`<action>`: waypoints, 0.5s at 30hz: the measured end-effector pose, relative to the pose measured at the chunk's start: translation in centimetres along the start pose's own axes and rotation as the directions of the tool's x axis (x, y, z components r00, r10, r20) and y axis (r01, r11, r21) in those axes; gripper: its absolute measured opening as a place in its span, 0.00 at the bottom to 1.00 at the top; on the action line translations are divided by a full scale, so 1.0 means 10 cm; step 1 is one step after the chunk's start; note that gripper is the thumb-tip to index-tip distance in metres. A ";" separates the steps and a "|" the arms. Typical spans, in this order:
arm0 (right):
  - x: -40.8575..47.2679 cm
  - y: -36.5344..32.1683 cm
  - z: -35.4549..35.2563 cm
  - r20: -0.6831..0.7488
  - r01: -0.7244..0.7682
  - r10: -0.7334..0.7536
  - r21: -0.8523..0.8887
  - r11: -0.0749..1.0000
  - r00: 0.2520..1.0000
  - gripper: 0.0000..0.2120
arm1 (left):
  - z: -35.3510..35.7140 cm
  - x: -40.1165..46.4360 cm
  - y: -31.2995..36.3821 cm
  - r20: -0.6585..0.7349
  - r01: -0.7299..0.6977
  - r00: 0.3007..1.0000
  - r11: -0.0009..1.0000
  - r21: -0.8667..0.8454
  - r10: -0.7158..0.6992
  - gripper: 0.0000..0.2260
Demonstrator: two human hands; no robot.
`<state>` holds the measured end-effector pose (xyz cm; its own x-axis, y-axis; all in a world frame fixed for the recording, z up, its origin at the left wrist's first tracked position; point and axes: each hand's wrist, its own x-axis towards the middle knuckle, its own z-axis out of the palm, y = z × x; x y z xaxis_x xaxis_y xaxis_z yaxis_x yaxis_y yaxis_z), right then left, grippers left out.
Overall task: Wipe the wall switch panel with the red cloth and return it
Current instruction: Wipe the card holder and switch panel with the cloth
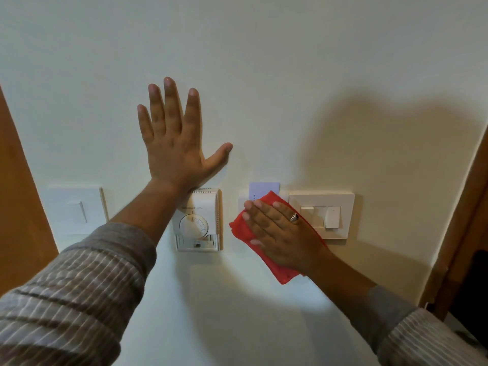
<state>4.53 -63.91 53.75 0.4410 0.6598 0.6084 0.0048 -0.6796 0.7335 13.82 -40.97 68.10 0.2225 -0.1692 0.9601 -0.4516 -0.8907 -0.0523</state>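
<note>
My right hand [282, 231] lies flat on the red cloth [241, 228], pressing it against the wall over a small card-holder panel with a pale card [264, 188] sticking up behind it. The cloth's lower end [282, 273] hangs below my palm. The white switch panel [323, 215] is just right of the cloth, its left edge touched by the cloth. My left hand [174, 143] is spread flat on the bare wall above the thermostat, holding nothing.
A white dial thermostat [198, 220] sits under my left wrist. A further white switch plate [75, 210] is at the left, beside a wooden door frame [18, 194]. Another wooden frame [464, 220] borders the right.
</note>
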 end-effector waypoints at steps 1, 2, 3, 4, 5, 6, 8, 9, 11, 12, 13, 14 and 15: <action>0.05 -0.04 -0.03 -0.017 -0.054 0.054 -0.002 0.999 0.998 0.31 | 0.00 -0.01 0.00 0.003 0.003 1.000 1.000 0.001 -0.003 0.45; 0.11 -0.10 -0.04 -0.032 -0.102 0.102 0.002 0.995 0.994 0.31 | 0.00 -0.01 0.00 0.007 0.005 1.000 1.000 0.003 -0.005 0.45; 0.17 -0.17 -0.04 -0.042 -0.138 0.138 0.012 0.990 0.990 0.30 | 0.00 -0.01 0.00 0.009 0.007 1.000 1.000 0.005 -0.007 0.45; 0.21 -0.24 -0.04 -0.043 -0.154 0.155 0.023 0.988 0.987 0.30 | 0.00 -0.01 0.00 0.008 0.007 1.000 1.000 0.006 -0.007 0.45; 0.21 -0.29 -0.02 -0.037 -0.143 0.144 0.026 0.989 0.989 0.30 | 0.01 -0.01 -0.01 0.006 0.006 1.000 1.000 0.008 -0.006 0.45; 0.18 -0.30 -0.01 -0.024 -0.108 0.108 0.024 0.994 0.994 0.30 | 0.01 0.00 -0.01 0.004 0.003 1.000 1.000 0.009 -0.003 0.45; 0.02 -0.24 0.03 0.010 0.001 -0.001 0.019 1.000 1.000 0.31 | 0.00 0.00 -0.02 0.007 0.002 1.000 1.000 0.005 -0.002 0.45; -0.06 -0.18 0.05 0.027 0.047 -0.047 0.013 0.999 0.999 0.31 | 0.00 -0.01 -0.02 0.008 0.001 1.000 1.000 0.003 -0.001 0.45; -0.15 -0.09 0.08 0.028 0.055 -0.055 0.006 0.998 0.998 0.31 | 0.01 -0.01 -0.02 0.002 0.004 1.000 1.000 0.001 -0.004 0.45; -0.14 -0.07 0.08 0.016 0.019 -0.019 0.005 1.000 1.000 0.31 | 0.01 -0.02 -0.01 -0.001 0.004 1.000 1.000 -0.003 -0.004 0.45; -0.10 -0.09 0.08 0.002 -0.018 0.018 -0.002 1.000 1.000 0.32 | 0.01 -0.02 -0.01 -0.002 0.004 1.000 1.000 -0.004 -0.004 0.45; -0.04 -0.12 0.07 -0.011 -0.048 0.047 -0.014 0.999 0.999 0.32 | 0.01 -0.02 -0.01 -0.003 0.005 1.000 1.000 -0.002 -0.005 0.45; 0.02 -0.17 0.07 -0.020 -0.067 0.067 -0.025 0.997 0.998 0.33 | 0.01 -0.02 -0.01 -0.003 0.005 1.000 1.000 -0.001 -0.005 0.45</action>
<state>5.25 -62.86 52.39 0.4219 0.6196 0.6620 -0.0476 -0.7140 0.6986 13.92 -40.92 67.91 0.2219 -0.1634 0.9613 -0.4517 -0.8909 -0.0472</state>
